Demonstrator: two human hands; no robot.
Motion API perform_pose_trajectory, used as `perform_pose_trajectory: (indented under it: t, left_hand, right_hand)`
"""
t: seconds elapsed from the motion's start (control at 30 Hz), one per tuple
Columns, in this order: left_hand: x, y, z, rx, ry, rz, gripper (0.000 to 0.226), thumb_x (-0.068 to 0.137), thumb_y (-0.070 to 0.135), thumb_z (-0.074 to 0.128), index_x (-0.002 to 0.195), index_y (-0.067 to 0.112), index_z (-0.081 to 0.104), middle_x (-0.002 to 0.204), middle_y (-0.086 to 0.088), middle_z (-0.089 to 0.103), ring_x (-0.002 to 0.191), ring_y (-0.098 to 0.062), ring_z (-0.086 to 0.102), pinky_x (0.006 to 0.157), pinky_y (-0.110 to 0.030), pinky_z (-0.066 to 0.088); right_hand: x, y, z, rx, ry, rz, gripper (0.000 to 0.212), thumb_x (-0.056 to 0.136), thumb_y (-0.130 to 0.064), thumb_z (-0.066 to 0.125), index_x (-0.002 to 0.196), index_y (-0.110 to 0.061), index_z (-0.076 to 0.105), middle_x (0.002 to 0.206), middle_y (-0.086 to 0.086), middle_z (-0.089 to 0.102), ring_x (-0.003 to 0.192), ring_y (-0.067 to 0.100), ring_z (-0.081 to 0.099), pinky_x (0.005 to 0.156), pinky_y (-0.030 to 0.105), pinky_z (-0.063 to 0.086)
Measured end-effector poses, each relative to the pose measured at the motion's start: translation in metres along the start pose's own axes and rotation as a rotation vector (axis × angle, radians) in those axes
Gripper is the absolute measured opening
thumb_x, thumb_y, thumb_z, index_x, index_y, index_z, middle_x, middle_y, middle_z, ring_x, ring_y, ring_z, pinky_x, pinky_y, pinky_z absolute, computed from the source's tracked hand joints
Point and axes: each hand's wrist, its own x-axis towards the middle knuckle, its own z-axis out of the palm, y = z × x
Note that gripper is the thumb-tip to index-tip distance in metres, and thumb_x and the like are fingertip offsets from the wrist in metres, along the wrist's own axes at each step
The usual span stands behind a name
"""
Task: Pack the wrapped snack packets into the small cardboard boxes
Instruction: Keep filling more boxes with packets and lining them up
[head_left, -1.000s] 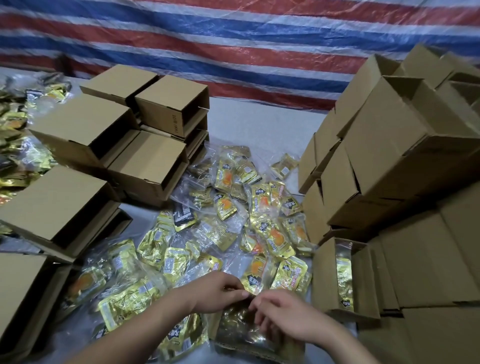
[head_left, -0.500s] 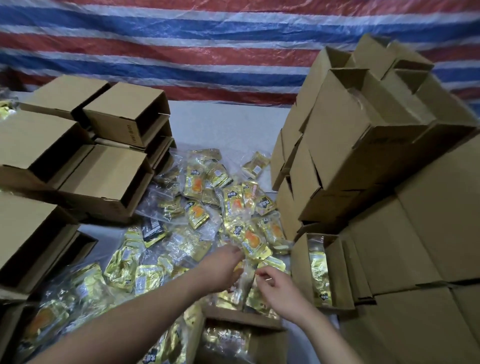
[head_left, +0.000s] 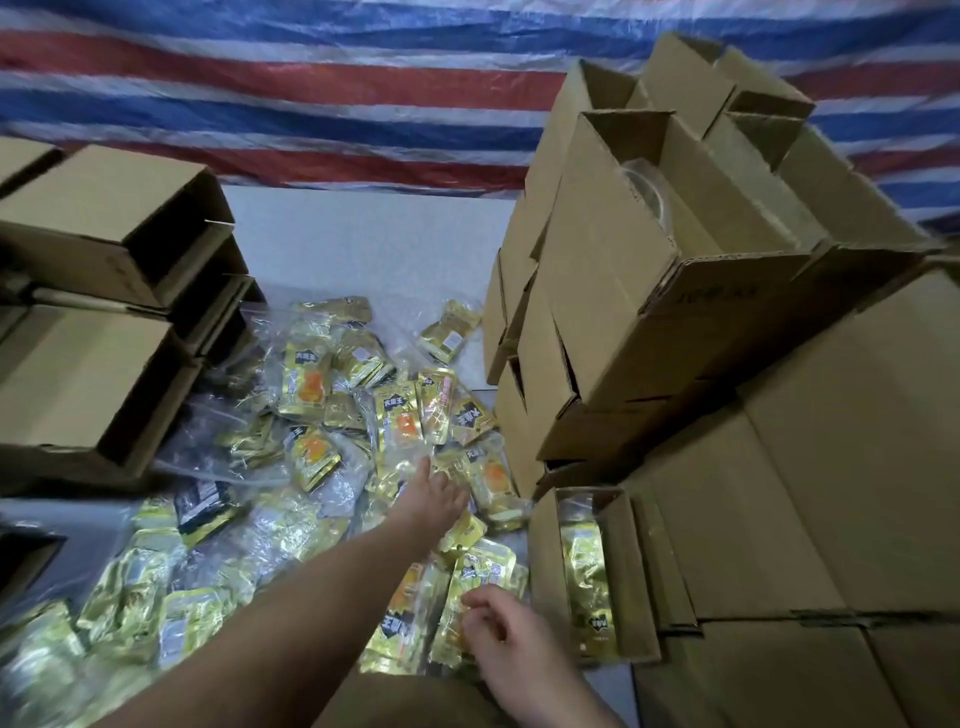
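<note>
**Head view: loose packets, crowded counter, two reaching hands**

Head view shows, nearest the camera, the right hand (head_left: 511, 631) low over the packets with its fingers loosely curled; whether it pinches the gold packet (head_left: 470, 597) under its fingertips I cannot tell. A brown box edge (head_left: 415, 699) sits just below it, mostly cut off by the frame. The left hand (head_left: 434, 493) stretches farther into the snack packets (head_left: 311, 395), fingers extended and resting on the heap, gripping nothing that I can see.

Beside the right hand, an open small box (head_left: 592, 566) already holds one gold packet upright. The glossy wrappers overlap, so a pull on one would likely drag its neighbours or let it slip. Farther back, the tall stack of empty boxes (head_left: 639, 291) leans close to the pile; a careless elbow could topple it. The boxes at left (head_left: 104, 228) crowd the counter (head_left: 363, 239) too.
</note>
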Motion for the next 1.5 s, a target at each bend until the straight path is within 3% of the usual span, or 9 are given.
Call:
perform_pose_trajectory:
  t: [0.13,0.33,0.43,0.63,0.77,0.93,1.2,1.4,1.5]
  left_hand:
    - [0.008,0.005,0.003,0.018,0.061,0.024,0.072,0.091,0.033,0.067,0.149,0.009,0.032,0.141,-0.013,0.051,0.131,-0.031,0.045,0.12,-0.055,0.016]
    - [-0.028,-0.014,-0.021,-0.061,0.129,-0.052,0.059,0.09,0.031,0.066,0.139,0.01,0.04,0.128,-0.012,0.055,0.12,-0.031,0.048,0.108,-0.047,0.032]
    - [-0.064,-0.036,-0.042,-0.379,0.186,-0.208,0.054,0.084,0.036,0.07,0.125,0.012,0.044,0.121,-0.01,0.056,0.114,-0.03,0.051,0.098,-0.044,0.042]
    - [-0.13,-0.069,-0.098,-1.163,0.493,-0.408,0.059,0.07,0.053,0.073,0.109,0.027,0.038,0.085,0.012,0.053,0.078,-0.011,0.058,0.06,-0.03,0.046]
    - [-0.158,-0.071,-0.12,-1.906,0.495,-0.302,0.07,0.071,0.061,0.074,0.123,0.02,0.052,0.104,0.009,0.068,0.088,-0.007,0.068,0.079,-0.033,0.058]
    - [-0.179,-0.058,-0.134,-2.368,0.439,-0.252,0.099,0.076,0.069,0.069,0.153,0.02,0.029,0.142,0.004,0.053,0.125,-0.015,0.053,0.108,-0.04,0.04]
    - [-0.187,-0.028,-0.134,-1.721,0.654,-0.411,0.084,0.091,0.073,-0.002,0.152,0.029,0.037,0.158,0.0,0.037,0.148,-0.019,0.03,0.122,-0.05,0.021]
    - [-0.221,-0.026,-0.09,-1.917,0.234,-0.143,0.088,0.084,0.086,0.012,0.155,0.038,0.029,0.159,0.008,0.035,0.144,-0.016,0.035,0.123,-0.047,0.02]
    - [-0.238,-0.01,-0.051,-1.67,0.211,-0.086,0.07,0.094,0.073,0.031,0.154,0.036,0.033,0.158,0.015,0.033,0.134,0.0,0.037,0.11,-0.017,0.03]
  right_hand:
    - [0.009,0.004,-0.006,0.008,-0.005,0.03,0.02,0.101,-0.037,0.048,0.115,-0.035,0.062,0.089,-0.01,0.065,0.074,-0.002,0.057,0.067,0.017,0.043]
    - [0.019,0.0,-0.008,0.084,0.078,0.084,0.013,0.1,-0.037,0.053,0.101,-0.038,0.066,0.093,-0.012,0.07,0.079,-0.005,0.064,0.064,0.01,0.047]
    - [0.023,-0.016,-0.002,0.251,0.05,0.166,0.026,0.097,-0.048,0.055,0.094,-0.028,0.07,0.088,-0.006,0.075,0.086,0.011,0.07,0.085,0.032,0.057]
    - [0.026,-0.073,0.001,0.854,0.012,0.076,0.051,0.073,-0.06,0.056,0.12,-0.039,0.056,0.114,-0.007,0.07,0.107,0.014,0.065,0.086,0.036,0.051]
    - [0.021,-0.101,-0.002,1.018,0.006,-0.11,0.081,0.073,-0.065,0.058,0.147,-0.034,0.043,0.141,0.0,0.058,0.126,0.021,0.058,0.106,0.052,0.046]
    - [0.002,-0.125,-0.002,0.978,-0.018,-0.166,0.089,0.062,-0.082,0.067,0.142,-0.049,0.046,0.147,-0.004,0.052,0.132,0.025,0.052,0.104,0.058,0.046]
    - [-0.018,-0.133,-0.011,0.942,-0.097,-0.099,0.056,0.075,-0.05,0.074,0.129,-0.04,0.062,0.12,-0.001,0.071,0.109,0.026,0.069,0.083,0.05,0.059]
    - [-0.032,-0.096,-0.039,0.988,-0.207,-0.032,0.059,0.072,-0.021,0.084,0.122,-0.001,0.06,0.089,0.018,0.073,0.057,0.025,0.068,0.046,0.031,0.054]
    - [-0.034,-0.077,-0.047,0.876,-0.182,-0.05,0.102,0.046,-0.033,0.099,0.135,-0.008,0.054,0.1,0.02,0.071,0.07,0.032,0.069,0.066,0.046,0.06]
